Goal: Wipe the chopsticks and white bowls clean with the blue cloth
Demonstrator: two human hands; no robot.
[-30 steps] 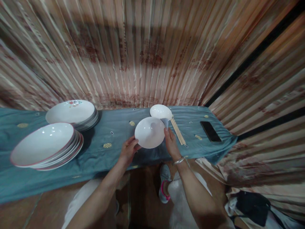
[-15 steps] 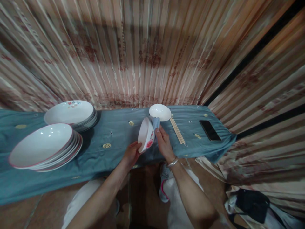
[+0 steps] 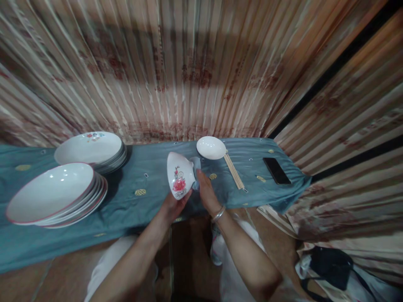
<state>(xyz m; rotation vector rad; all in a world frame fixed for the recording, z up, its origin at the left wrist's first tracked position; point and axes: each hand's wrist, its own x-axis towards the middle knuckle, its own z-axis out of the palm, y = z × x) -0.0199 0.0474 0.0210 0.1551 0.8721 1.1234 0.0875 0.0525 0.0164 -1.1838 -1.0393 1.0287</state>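
Note:
A white bowl (image 3: 180, 176) with a red flower on its side is tipped over sideways above the table, its foot facing right. My left hand (image 3: 178, 204) grips it near the lower rim, fingers closed on the edge. In my right hand (image 3: 205, 186) is a folded light-blue cloth (image 3: 196, 170), pressed against the foot of the bowl; a silver bangle circles that wrist. Behind them a second white bowl (image 3: 211, 147) stands upright on the table. Wooden chopsticks (image 3: 234, 172) lie just right of that bowl.
The table has a blue-green cloth (image 3: 151, 167). At left stand a stack of red-rimmed dishes (image 3: 53, 193) and a stack of flowered plates (image 3: 90, 149). A black phone (image 3: 277, 170) lies near the right end. A pleated curtain (image 3: 189, 75) hangs right behind the table.
The bowl has swung left and turned, so its flowered outside now faces me instead of its inside. My right hand with the cloth has moved left and slightly down to the bowl's foot.

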